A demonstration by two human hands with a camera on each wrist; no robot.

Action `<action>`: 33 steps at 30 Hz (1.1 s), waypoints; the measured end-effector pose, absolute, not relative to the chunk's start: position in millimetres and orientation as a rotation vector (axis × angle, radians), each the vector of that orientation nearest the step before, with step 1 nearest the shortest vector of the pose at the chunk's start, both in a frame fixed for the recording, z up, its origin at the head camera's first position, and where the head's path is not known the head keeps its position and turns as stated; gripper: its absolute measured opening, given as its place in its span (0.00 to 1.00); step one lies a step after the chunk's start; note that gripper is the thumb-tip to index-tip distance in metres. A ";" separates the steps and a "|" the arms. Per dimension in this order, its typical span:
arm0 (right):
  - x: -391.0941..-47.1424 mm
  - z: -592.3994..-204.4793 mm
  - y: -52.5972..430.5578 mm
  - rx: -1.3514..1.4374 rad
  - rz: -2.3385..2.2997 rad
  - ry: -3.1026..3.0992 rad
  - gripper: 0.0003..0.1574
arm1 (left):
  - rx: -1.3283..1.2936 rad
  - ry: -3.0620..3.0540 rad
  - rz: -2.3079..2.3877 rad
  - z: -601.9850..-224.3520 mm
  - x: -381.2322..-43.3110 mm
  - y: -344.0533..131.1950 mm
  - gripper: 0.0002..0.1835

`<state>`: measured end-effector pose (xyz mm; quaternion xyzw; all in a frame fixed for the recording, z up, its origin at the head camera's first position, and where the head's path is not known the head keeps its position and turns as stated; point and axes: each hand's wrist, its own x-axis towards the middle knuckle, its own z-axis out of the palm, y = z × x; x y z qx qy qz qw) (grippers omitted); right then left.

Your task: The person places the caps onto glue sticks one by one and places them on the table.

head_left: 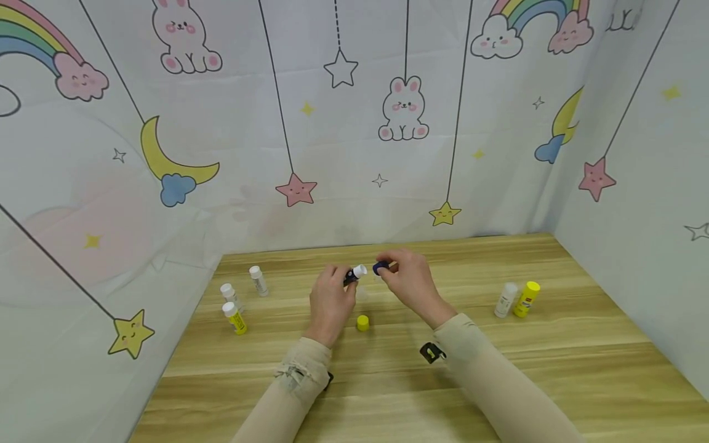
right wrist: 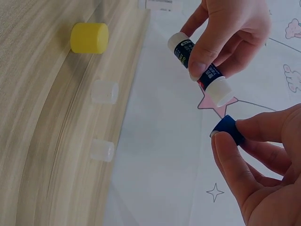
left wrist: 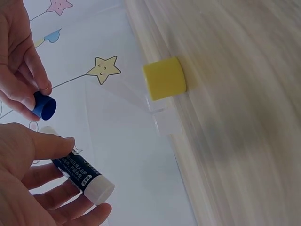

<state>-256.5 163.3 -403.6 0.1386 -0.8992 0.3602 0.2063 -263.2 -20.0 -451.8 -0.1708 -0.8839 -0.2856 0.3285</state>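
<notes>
My left hand (head_left: 332,303) grips a dark blue glue stick (right wrist: 199,65) with white ends, raised above the table. Its white end faces my right hand (head_left: 410,283), which pinches a blue cap (right wrist: 227,129) between thumb and fingers. A small gap separates the cap from the glue stick, and the hollow of the cap shows in the left wrist view. On the table below lie a yellow cap (head_left: 362,323) and, behind it, two translucent white caps, one nearer the yellow cap (right wrist: 105,92) and another farther off (right wrist: 102,150).
Several glue sticks stand at the left, among them a yellow one (head_left: 235,318) and a white one (head_left: 258,281). On the right a white glue stick (head_left: 505,300) stands beside a yellow capped one (head_left: 526,299). A printed curtain (head_left: 354,147) hangs behind the wooden table (head_left: 388,394).
</notes>
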 end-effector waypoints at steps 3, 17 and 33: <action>-256.1 -403.3 162.4 0.397 1.014 -2.499 0.11 | -0.444 -2.324 -0.754 -451.6 -262.1 -19.7 0.10; -255.2 -402.6 158.6 0.382 1.072 -2.501 0.11 | -0.447 -2.317 -0.739 -451.4 -257.6 -18.8 0.10; -255.0 -402.6 154.2 0.387 1.106 -2.477 0.10 | -0.447 -2.333 -0.757 -450.4 -254.8 -14.9 0.10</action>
